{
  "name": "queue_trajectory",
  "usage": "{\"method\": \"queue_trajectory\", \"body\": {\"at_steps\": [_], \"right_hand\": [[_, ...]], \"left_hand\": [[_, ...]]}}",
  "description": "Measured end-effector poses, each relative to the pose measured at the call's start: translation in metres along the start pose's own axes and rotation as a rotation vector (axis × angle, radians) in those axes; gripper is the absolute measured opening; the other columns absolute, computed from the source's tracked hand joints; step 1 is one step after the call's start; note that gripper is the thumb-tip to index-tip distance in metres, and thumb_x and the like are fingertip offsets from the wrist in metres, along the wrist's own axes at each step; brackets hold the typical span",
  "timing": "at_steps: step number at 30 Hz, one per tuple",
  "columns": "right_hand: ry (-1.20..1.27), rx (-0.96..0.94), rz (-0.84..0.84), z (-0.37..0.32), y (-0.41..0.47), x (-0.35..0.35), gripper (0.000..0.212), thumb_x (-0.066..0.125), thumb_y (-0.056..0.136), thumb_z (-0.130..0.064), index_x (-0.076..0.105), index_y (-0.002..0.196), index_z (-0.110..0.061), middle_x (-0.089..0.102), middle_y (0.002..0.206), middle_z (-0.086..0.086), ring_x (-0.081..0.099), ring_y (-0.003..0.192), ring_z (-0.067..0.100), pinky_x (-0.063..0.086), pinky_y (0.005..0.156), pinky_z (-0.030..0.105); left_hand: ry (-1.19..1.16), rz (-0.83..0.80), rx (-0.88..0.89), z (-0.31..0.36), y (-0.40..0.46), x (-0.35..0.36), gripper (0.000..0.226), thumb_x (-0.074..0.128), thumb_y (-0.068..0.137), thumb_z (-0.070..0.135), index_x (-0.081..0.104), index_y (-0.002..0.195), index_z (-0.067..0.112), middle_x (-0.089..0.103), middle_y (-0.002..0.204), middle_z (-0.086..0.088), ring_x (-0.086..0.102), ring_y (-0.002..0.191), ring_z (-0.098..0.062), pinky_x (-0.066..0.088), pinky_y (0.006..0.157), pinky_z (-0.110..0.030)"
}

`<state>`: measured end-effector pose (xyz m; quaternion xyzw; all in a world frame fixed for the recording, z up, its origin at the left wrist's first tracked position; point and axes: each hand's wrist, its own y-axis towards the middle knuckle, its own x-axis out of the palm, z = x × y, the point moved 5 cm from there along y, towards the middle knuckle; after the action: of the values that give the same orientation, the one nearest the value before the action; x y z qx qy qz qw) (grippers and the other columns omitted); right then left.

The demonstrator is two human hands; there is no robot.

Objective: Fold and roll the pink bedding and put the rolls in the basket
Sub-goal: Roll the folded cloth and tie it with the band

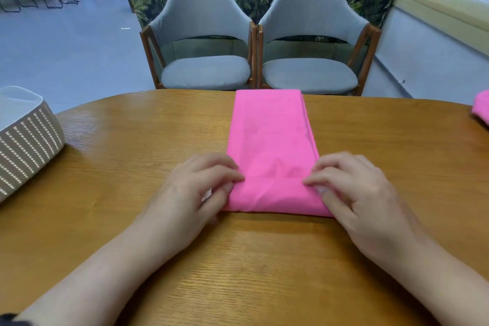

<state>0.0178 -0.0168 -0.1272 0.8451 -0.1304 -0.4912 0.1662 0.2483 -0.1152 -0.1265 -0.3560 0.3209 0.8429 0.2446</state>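
Fingers: left hand [194,188] and right hand [352,188] curl onto near corners of the pink bedding [270,140] | Strip: folded, mid-table [132,140] | Basket [29,135]: far left | Risk: uneven rolling would skew the roll.

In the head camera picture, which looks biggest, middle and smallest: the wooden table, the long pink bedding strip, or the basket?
1. Wooden table: clearly largest, filling the picture's lower half.
2. Folded pink bedding strip.
3. Basket: looks smallest, but the frame's left edge cuts it off, so its rank against the bedding is unsure.
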Motion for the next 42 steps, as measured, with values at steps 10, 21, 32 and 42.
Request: {"method": "queue_trajectory", "body": {"at_steps": [10, 21, 32, 42], "right_hand": [[-0.032, -0.021, -0.207, 0.009, 0.000, 0.008, 0.049, 0.055, 0.087, -0.062, 0.053, 0.133, -0.045, 0.051, 0.123, -0.035, 0.047, 0.120, -0.009, 0.044, 0.101, 0.035], [0.448, 0.288, -0.296, 0.015, -0.002, -0.002, 0.027, 0.061, 0.083, -0.051, 0.072, 0.103, -0.035, 0.074, 0.097, -0.017, 0.067, 0.090, 0.002, 0.049, 0.081, 0.020], [0.486, 0.499, -0.038, 0.023, -0.001, 0.004, 0.021, 0.074, 0.080, -0.045, 0.070, 0.095, -0.030, 0.069, 0.089, -0.004, 0.062, 0.075, 0.014, 0.045, 0.070, 0.029], [0.067, 0.073, -0.169, 0.015, 0.000, 0.001, 0.050, 0.057, 0.088, -0.064, 0.062, 0.130, -0.037, 0.052, 0.127, -0.032, 0.048, 0.126, -0.005, 0.044, 0.103, 0.039]], "left_hand": [[0.289, -0.198, -0.035, -0.012, -0.001, 0.008, 0.064, 0.046, 0.083, 0.075, 0.049, 0.136, 0.041, 0.054, 0.131, 0.028, 0.046, 0.125, 0.001, 0.035, 0.097, -0.032], [-0.177, -0.084, -0.214, 0.001, -0.002, 0.007, 0.019, 0.057, 0.099, 0.038, 0.071, 0.098, 0.025, 0.065, 0.080, 0.024, 0.058, 0.077, 0.004, 0.038, 0.071, -0.011], [-0.250, 0.124, -0.320, -0.014, 0.007, 0.006, 0.012, 0.070, 0.091, 0.022, 0.065, 0.091, 0.033, 0.060, 0.088, 0.013, 0.060, 0.063, -0.007, 0.046, 0.067, -0.024], [0.141, -0.169, -0.077, -0.026, 0.002, 0.008, 0.076, 0.060, 0.070, 0.077, 0.060, 0.133, 0.035, 0.058, 0.131, 0.025, 0.047, 0.127, 0.002, 0.036, 0.104, -0.031]]}}
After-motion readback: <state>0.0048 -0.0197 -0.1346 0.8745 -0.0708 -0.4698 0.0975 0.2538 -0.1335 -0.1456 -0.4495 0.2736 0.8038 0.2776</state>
